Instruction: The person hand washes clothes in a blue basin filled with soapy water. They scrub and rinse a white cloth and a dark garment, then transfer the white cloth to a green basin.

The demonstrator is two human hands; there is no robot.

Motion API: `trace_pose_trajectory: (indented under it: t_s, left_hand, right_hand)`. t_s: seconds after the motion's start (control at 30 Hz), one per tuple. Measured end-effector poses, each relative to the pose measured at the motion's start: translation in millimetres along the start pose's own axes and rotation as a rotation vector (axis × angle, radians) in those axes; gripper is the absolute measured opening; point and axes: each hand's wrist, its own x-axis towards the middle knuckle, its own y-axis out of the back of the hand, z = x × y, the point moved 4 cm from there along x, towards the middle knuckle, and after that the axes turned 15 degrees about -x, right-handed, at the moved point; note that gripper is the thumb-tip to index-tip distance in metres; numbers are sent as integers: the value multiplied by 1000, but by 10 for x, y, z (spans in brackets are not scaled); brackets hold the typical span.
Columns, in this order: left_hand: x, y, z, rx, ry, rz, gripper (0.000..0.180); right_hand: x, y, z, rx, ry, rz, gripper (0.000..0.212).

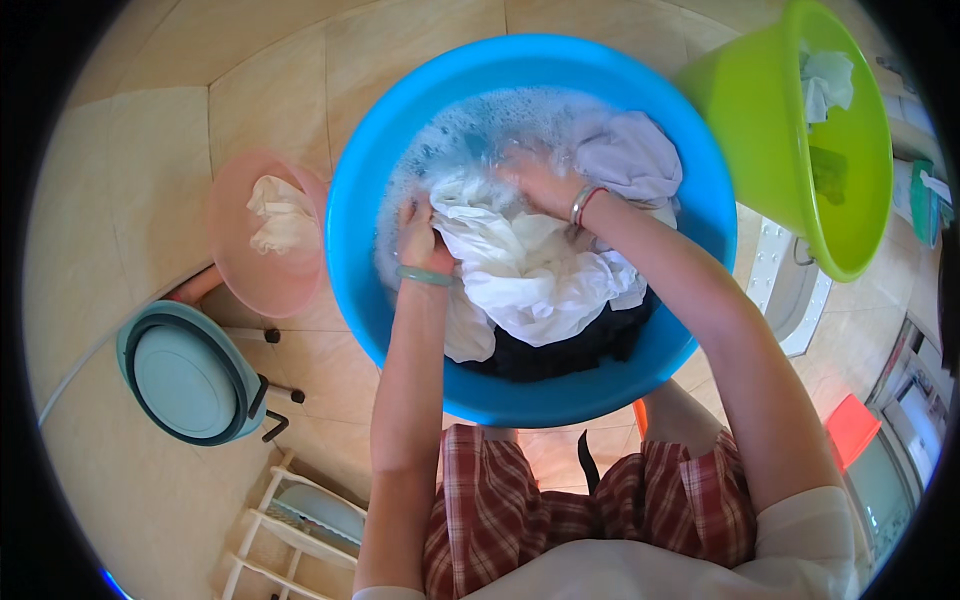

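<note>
Head view: left hand (418, 235) has its grip closed, bunching the wet white cloth (530, 270) at its left edge. Right hand (540, 185) presses on the same cloth, fingers blurred, so its grip is unclear. Cloth lies between both hands in the round blue plastic basin (380, 150) of soapy water.

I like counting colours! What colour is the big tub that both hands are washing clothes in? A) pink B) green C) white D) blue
D: both the left hand and the right hand are pressed on the white cloth in the soapy blue tub; the pink basin and green tub sit off to the sides.
</note>
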Motion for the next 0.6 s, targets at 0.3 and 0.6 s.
trace_pose_trajectory:
  t_s: [0.3, 0.6]
  left_hand:
    - [-500, -523, 182, 101, 82, -330, 49]
    - [-735, -860, -38, -369, 625, -884, 48]
  right_hand:
    - [-321, 832, -1142, 322, 158, 323, 9]
    - [-398, 1288, -1804, 285, 423, 464, 25]
